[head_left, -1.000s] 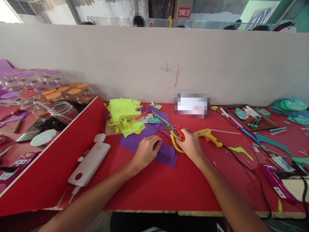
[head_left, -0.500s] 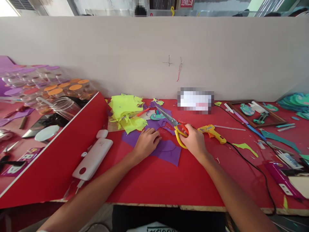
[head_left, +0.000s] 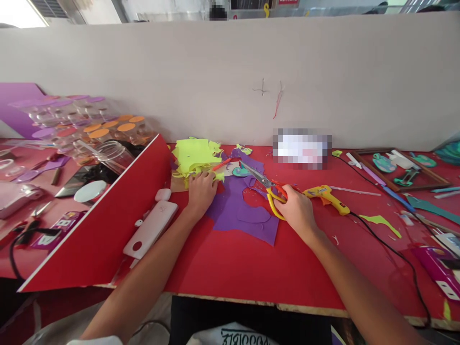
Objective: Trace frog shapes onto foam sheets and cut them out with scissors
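My right hand (head_left: 297, 210) is closed round the handles of a pair of scissors (head_left: 259, 176), which have yellow and red grips and steel blades pointing away to the upper left. The blades look parted only slightly, if at all. My left hand (head_left: 201, 190) rests palm down on the near edge of a heap of lime-green foam scraps (head_left: 196, 152), its fingers apart; their tips are partly hidden among the scraps. Between my hands lies a purple foam sheet (head_left: 230, 206) with cut edges and a loose curved purple piece (head_left: 254, 215) on it.
A yellow glue gun (head_left: 328, 196) lies right of the scissors, its black cord trailing to the table's front edge. A white power bank (head_left: 151, 229) sits beside the red divider (head_left: 97, 239). Beyond are lidded jars (head_left: 97, 129); a brown frame (head_left: 436, 178) is at right.
My left hand has left the purple sheet and moved left and away from me onto the lime-green scraps. The right hand still holds the scissors. The view has turned slightly left.
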Available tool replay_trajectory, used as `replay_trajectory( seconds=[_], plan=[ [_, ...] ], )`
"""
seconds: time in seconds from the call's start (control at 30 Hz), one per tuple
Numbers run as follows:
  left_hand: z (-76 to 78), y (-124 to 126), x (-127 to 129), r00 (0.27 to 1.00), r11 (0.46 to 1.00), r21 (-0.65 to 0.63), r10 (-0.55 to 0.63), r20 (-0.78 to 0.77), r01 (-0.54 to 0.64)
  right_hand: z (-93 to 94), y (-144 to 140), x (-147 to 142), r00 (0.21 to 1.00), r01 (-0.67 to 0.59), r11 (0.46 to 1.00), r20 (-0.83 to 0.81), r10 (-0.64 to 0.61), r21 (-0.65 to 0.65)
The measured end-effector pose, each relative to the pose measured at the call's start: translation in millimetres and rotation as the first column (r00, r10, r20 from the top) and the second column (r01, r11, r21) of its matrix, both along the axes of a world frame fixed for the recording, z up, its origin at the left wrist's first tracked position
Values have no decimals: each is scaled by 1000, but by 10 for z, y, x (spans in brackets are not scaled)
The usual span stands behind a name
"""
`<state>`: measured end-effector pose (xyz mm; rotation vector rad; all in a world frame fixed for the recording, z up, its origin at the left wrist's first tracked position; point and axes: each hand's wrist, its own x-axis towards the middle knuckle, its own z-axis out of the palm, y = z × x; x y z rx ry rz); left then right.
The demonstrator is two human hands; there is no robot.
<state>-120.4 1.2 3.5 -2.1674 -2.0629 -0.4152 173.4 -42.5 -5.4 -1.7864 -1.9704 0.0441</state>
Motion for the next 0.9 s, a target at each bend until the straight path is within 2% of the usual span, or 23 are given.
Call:
replay_trajectory(
  seconds=[0.2,0.33,0.5,0.6,0.7,0.8,0.9],
  plan=[
    [53,5,28,984,997,71,-23,176,11,-64,32,10,998,-58,998,24,58,12],
    [51,-62,107,994,994,99,-52,100,42,-94,38,23,994,-108,994,23,109,-29],
    [49,-73,227,992,987,134,-100,82,88,-54,-23,-23,995,-77,997,60,78,-18],
    [61,68,307,984,987,68,-155,92,149,16,-71,-71,990,-61,998,126,64,-23],
    [48,283,399,982,989,-2,-148,115,150,90,-131,-123,977,-17,999,212,27,-49],
    [-20,456,478,982,990,-44,-126,139,133,130,-198,-187,949,12,995,315,21,-102],
    [-124,527,512,984,989,-30,-141,113,145,141,-238,-250,935,11,988,352,44,-153]
  ],
)
